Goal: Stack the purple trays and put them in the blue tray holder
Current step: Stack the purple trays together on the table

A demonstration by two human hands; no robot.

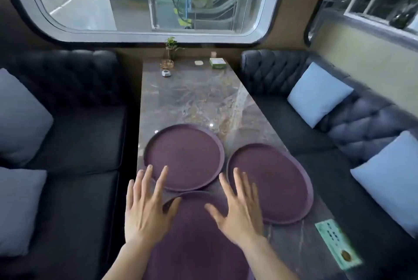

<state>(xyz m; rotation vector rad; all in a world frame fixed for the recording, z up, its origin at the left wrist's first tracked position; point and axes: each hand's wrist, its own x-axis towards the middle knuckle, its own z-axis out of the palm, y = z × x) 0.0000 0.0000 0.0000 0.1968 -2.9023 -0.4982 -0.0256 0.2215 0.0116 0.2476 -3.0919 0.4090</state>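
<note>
Scene: booth table (pixel 199 98) of dark marble between two tufted sofas, under a rounded window.
Trays: three purple rounds at the near end. Far tray (pixel 184 157) left of centre; right tray (pixel 270 183) just beside it, hanging slightly past the table edge; near tray (pixel 196 230) closest to the body, its far rim touching or tucked under the far tray, hard to tell which.
Stacks: a second rim peeking out behind the far tray and the right tray, so probably more than one in each pile.
Holder: blue tray holder not in view.
Left hand (pixel 144 209): fingers spread flat, palm down, over the near tray's left rim, fingertips reaching the far tray; nothing gripped.
Right hand (pixel 237 209): likewise splayed, palm down, over the near tray's right side; nothing gripped.
Handling: likely stiff moulded plastic, light, with a matte textured floor offering some friction; raised lip low and smooth.
Hold: best taken at opposite rims, fingers under the lip, thumbs on top.
Risk: right tray's overhang prone to tipping if pressed.
Extras: green card (pixel 337 243) near the right edge; small plant (pixel 172 47) at the far end.
</note>
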